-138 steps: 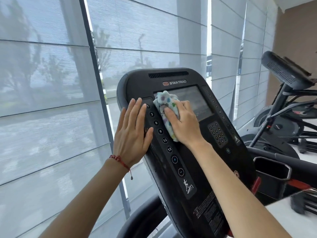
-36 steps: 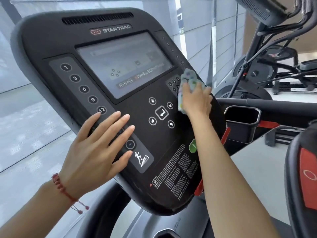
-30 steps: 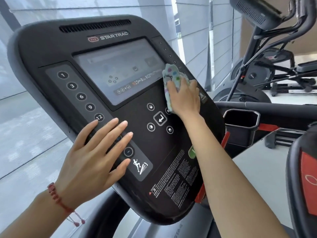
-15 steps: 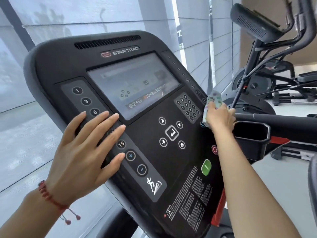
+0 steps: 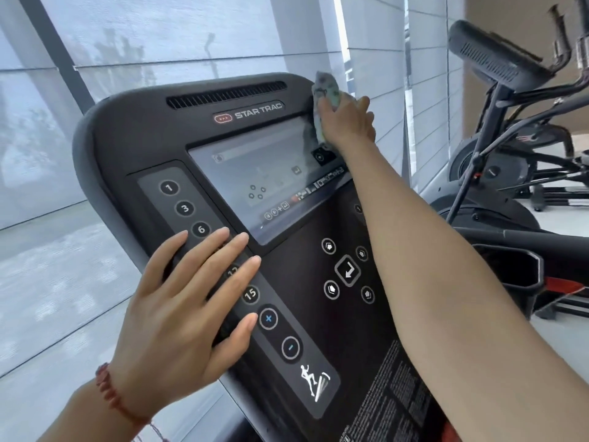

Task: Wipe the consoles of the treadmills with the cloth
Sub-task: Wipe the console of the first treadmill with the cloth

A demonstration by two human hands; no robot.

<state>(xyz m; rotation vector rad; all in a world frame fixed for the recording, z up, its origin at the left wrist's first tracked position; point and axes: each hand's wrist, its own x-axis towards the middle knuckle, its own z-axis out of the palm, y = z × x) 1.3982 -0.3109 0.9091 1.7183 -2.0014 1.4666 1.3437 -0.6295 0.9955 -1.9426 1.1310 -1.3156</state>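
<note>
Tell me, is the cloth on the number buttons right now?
No, the right hand holds the cloth at the console's top right corner.

The single head view looks forward and slightly down, close to the treadmill console (image 5: 223, 129).

I am in a gym. In front of me stands a treadmill console (image 5: 197, 145) marked STAR TRAC, with a screen (image 5: 255, 183), numbered incline buttons (image 5: 185, 208) and a little figure walking uphill. To my right stands another black exercise machine (image 5: 510, 161) with its own console (image 5: 490, 55) on a post and long handlebars. Behind both runs a wall of tall windows under pale blinds (image 5: 153, 33).
</note>
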